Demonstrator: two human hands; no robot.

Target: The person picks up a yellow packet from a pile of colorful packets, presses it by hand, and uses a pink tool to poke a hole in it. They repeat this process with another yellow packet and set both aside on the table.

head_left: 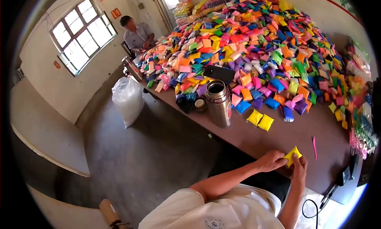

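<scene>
Between my two hands, over the table's front edge, is a small yellow packet [293, 155]. My left hand [274, 160] pinches its left side, and my right hand [299, 165] grips its lower right side. Two more yellow packets [260, 120] lie side by side on the brown table [246, 139], farther from me. A blue packet [288, 114] rests to the right of them. To the right of my hands is a thin pink strip [314, 148].
A huge heap of colourful packets [246, 42] covers the table's back. An open steel flask [219, 106], its lid [200, 105] and a black phone [219, 73] stand or lie before it. Another person [137, 34] sits at the far end. A plastic bag [127, 100] is on the floor.
</scene>
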